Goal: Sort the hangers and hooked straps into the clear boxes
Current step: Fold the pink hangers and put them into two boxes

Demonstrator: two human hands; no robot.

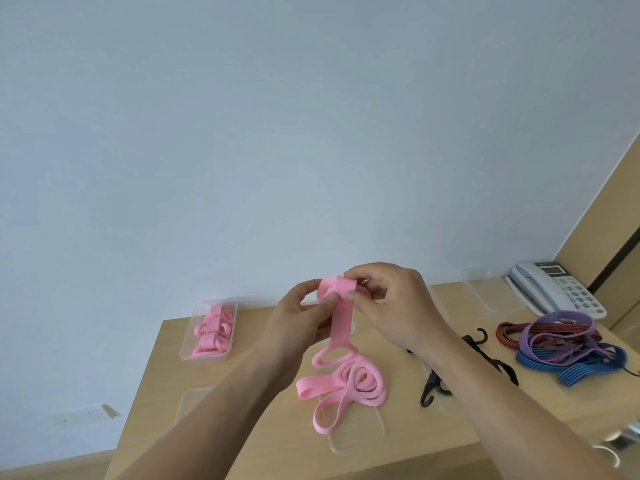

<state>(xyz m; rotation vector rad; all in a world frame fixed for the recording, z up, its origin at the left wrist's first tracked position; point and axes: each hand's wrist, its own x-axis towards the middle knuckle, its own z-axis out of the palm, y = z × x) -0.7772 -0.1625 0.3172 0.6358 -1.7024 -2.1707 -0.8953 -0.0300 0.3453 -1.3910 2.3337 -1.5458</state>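
Both hands hold one long pink strap (341, 323) above the wooden table (252, 427). My left hand (299, 317) and my right hand (394, 303) pinch its rolled top end between thumbs and fingers. The rest of the strap hangs down and lies in loose loops on the table. A clear box (187, 341) at the back left holds several rolled pink straps. Black hangers (485, 355) lie right of my right wrist, partly hidden by that arm. A tangle of purple, blue and red hooked straps (568, 344) lies at the right.
An empty clear box (485, 292) stands at the back right beside a white desk telephone (557, 289). Clear lids or boxes lie flat under the pink loops (360, 441) and at the table's left (188, 400). A wall rises behind the table.
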